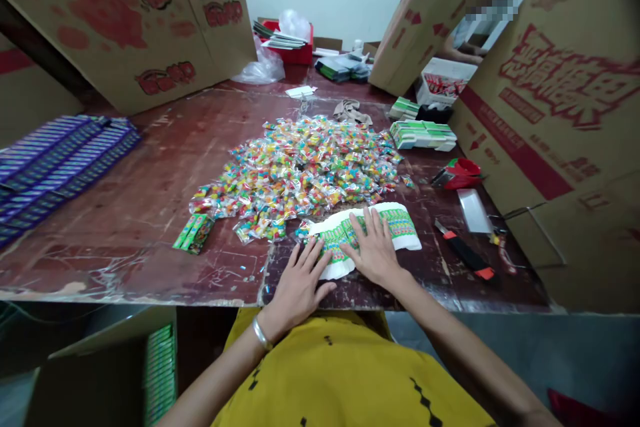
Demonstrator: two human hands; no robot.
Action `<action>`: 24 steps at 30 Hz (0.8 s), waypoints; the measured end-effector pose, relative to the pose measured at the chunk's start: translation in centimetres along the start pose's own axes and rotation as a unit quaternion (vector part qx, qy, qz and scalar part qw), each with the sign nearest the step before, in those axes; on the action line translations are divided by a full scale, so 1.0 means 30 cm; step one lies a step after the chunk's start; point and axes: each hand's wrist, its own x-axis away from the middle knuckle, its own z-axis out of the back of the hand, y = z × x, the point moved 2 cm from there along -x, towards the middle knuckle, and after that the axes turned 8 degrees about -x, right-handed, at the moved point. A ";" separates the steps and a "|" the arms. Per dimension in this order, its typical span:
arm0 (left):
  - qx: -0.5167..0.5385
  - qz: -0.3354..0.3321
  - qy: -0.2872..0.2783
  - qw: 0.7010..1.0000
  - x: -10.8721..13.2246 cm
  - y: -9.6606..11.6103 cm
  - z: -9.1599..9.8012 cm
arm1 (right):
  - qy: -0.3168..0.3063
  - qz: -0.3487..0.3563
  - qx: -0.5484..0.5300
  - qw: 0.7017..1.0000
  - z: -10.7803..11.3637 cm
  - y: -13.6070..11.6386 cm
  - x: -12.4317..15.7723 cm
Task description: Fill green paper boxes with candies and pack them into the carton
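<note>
Both my hands lie on a fanned row of flat white-and-green printed packets (404, 229) near the table's front edge. My left hand (299, 283) rests at the row's left end, fingers stretched out and thumb apart. Fingers spread, my right hand (374, 250) presses flat on the middle of the row. Just beyond them is a wide heap of small clear bags (310, 163) filled with colourful candies. Left of the heap's near edge lies a small green packet (194, 232) with a dark picture on it.
A utility knife (465, 250), a red tape dispenser (461, 173) and green-white stacks (423, 135) lie to the right. Large cartons (560, 100) wall both sides. Purple packs (55, 160) lie at left. An open box (110, 333) stands below. Another person's arm (460, 50) shows behind.
</note>
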 end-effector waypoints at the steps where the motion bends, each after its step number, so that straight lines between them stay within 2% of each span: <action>1: -0.002 0.005 -0.002 1.000 0.006 -0.007 0.000 | -0.002 0.012 -0.003 1.000 -0.002 -0.014 0.002; 7: -0.006 0.034 -0.001 0.999 0.049 -0.030 -0.005 | -0.021 0.047 -0.029 0.998 -0.044 -0.121 0.007; 11: 0.004 0.062 0.009 0.998 0.073 -0.046 -0.001 | -0.059 0.071 -0.057 0.994 -0.011 -0.166 -0.024; 14: 0.006 0.073 0.024 0.997 0.076 -0.046 0.015 | -0.018 0.027 -0.049 0.998 0.059 -0.076 -0.060; 17: 0.013 0.050 0.031 0.998 0.048 -0.020 0.029 | 0.036 -0.055 -0.009 0.998 0.101 0.114 -0.067; 19: 0.019 0.015 0.028 0.999 0.014 0.009 0.028 | 0.042 -0.108 0.019 0.993 0.092 0.236 -0.051; 21: 0.028 -0.021 0.023 0.999 -0.023 0.034 0.019 | 0.015 -0.134 0.035 0.990 0.061 0.311 -0.030; 24: 0.045 -0.053 0.013 0.998 -0.058 0.046 -0.002 | -0.024 -0.135 0.040 0.990 0.013 0.318 -0.013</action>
